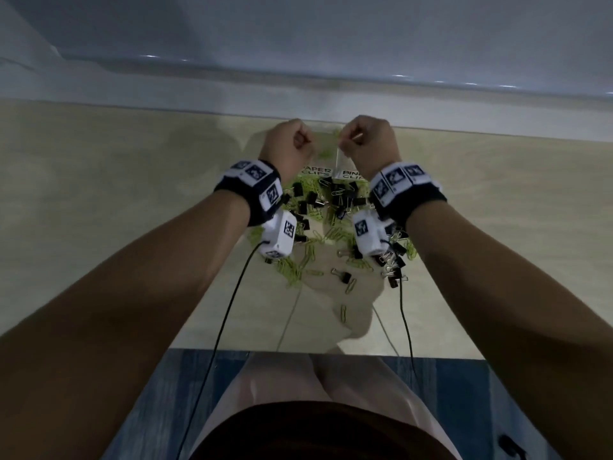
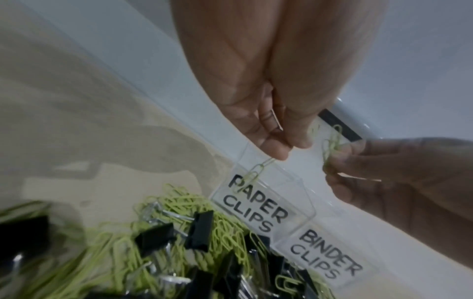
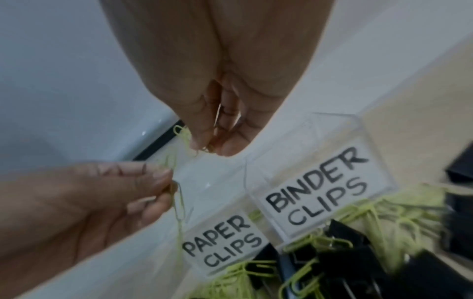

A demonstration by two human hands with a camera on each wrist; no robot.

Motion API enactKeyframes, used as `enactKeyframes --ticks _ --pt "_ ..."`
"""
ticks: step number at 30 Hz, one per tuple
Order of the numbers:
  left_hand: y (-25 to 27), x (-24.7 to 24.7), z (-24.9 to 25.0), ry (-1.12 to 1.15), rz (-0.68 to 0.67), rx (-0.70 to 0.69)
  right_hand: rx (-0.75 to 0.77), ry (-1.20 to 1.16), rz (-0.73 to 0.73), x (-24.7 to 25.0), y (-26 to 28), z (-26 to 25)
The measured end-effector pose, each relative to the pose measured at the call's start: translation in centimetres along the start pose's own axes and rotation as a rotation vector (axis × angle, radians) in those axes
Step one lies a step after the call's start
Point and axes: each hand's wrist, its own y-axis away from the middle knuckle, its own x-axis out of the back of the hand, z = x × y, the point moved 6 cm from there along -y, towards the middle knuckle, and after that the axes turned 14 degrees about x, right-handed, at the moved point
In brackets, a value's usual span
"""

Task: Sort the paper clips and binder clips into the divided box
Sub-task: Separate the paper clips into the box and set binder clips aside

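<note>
Left hand point(image 2: 271, 139) pinches paper clips point(image 2: 252, 175), dangling lengthwise straight above PAPER CLIPS cell point(image 2: 256, 204). Right hand point(image 3: 217, 139) pinches tangled clips point(image 3: 183, 135) alongside, slightly farther back.

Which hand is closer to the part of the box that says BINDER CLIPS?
Right. The right hand hangs above the BINDER CLIPS compartment; the left hand hangs over the PAPER CLIPS compartment beside it.

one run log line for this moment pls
left hand: pinches green paper clips | right hand: pinches tangled green paper clips | both over clear divided box | pile unsorted
</note>
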Motion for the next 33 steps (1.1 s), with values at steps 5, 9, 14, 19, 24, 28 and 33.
enactKeyframes --ticks 5,9,14,19,24,28,33 --pt "0.0 0.4 -0.4 -0.107 0.08 -0.017 0.082 0.276 -0.054 -1.7 -0.2 0.1" --pt "3.4 -0.9 -2.8 -0.328 0.019 -0.109 0.292 0.309 -0.195 -4.0 4.0 -0.9" --pt "5.1 -4.1 -5.8 -0.608 -0.122 -0.07 0.286 0.445 -0.546 -8.3 6.2 0.2" --pt "5.2 -3.9 -5.8 -0.554 -0.099 -0.065 0.248 0.442 -0.532 -8.3 5.9 0.3" --pt "5.9 -2.8 -6.2 -0.411 -0.156 -0.131 0.152 0.247 -0.343 -6.3 6.3 1.4" --pt "5.5 0.8 -7.3 -0.156 -0.021 -0.021 -0.095 0.062 -0.086 -2.6 8.2 4.2" --pt "3.6 3.1 -8.1 -0.424 0.085 -0.042 -0.04 0.206 0.016 0.3 9.8 5.5"
